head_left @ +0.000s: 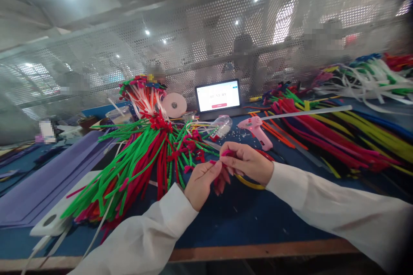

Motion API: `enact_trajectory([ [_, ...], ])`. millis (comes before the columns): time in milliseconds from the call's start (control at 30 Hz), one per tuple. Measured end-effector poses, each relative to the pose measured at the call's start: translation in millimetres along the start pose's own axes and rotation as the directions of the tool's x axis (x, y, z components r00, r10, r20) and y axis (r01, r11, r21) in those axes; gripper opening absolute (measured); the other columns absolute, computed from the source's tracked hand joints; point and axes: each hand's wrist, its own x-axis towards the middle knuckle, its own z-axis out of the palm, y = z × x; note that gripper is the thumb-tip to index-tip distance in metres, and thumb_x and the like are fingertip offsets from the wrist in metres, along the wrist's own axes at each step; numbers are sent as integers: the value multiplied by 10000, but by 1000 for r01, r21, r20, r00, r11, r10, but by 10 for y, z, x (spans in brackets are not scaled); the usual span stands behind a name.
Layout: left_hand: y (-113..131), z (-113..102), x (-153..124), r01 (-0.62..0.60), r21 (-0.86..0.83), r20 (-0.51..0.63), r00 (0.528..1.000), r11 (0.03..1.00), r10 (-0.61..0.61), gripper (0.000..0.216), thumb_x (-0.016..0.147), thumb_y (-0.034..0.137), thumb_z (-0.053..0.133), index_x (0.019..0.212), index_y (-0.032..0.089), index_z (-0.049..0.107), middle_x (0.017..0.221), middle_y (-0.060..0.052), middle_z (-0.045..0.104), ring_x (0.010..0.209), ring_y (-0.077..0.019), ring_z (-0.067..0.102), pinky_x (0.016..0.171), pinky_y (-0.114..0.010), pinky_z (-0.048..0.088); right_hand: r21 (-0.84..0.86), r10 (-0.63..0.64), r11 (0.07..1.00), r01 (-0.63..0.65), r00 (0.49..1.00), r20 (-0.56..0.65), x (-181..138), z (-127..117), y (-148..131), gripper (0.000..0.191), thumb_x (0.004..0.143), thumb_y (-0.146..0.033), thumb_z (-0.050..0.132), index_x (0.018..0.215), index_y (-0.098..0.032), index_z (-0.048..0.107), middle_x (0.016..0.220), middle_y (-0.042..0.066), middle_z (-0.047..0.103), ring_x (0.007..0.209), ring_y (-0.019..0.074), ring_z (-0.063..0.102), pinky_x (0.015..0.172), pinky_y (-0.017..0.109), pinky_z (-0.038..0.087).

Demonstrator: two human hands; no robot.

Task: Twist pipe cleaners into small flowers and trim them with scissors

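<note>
Above the blue table, my left hand (201,182) and my right hand (250,164) meet with fingertips pinched together. Between them is a short magenta pipe cleaner (228,154), mostly covered by the fingers, so its shape is unclear. Both hands are closed on it. Left of my left hand lies a big heap of green pipe cleaners (125,163) mixed with red ones (151,154). Small red and magenta twisted pieces on green stems (189,148) are just behind the hands. A pink glue gun (256,129) rests beyond my right hand.
A tablet (217,94) showing a timer stands at the back, beside a white ribbon roll (174,105). Long coloured pipe cleaners (322,133) spread across the right. Purple sheets (54,180) and a white power strip (48,221) with cables lie left. A perforated metal screen (200,47) rises behind.
</note>
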Motion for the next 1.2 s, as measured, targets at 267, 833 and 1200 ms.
enact_trajectory([
  [267, 76, -59, 18, -80, 113, -48, 995, 990, 85, 237, 733, 344, 516, 760, 112, 557, 597, -30, 586, 535, -124, 548, 559, -252, 444, -168, 24, 986, -20, 999, 24, 6, -60, -11, 236, 757, -379, 488, 703, -155, 435, 464, -55, 448, 375, 39, 338, 370, 172, 241],
  [833, 83, -54, 4, -155, 55, -93, 983, 986, 159, 178, 785, 297, 457, 704, 139, 454, 594, -3, 551, 545, -109, 541, 567, -242, 429, 129, 102, 987, -98, 994, -25, 12, -64, 1, 370, 815, -483, 306, 751, -151, 457, 515, -15, 491, 370, 46, 363, 351, 172, 240],
  [1200, 24, -79, 43, -135, -61, -101, 986, 989, 129, 174, 780, 302, 463, 706, 147, 437, 572, 9, 539, 500, -94, 513, 543, -242, 423, 228, 142, 967, -113, 983, -114, 36, -83, 64, 321, 779, -450, 428, 676, -147, 452, 525, -25, 476, 384, 33, 353, 353, 158, 195],
])
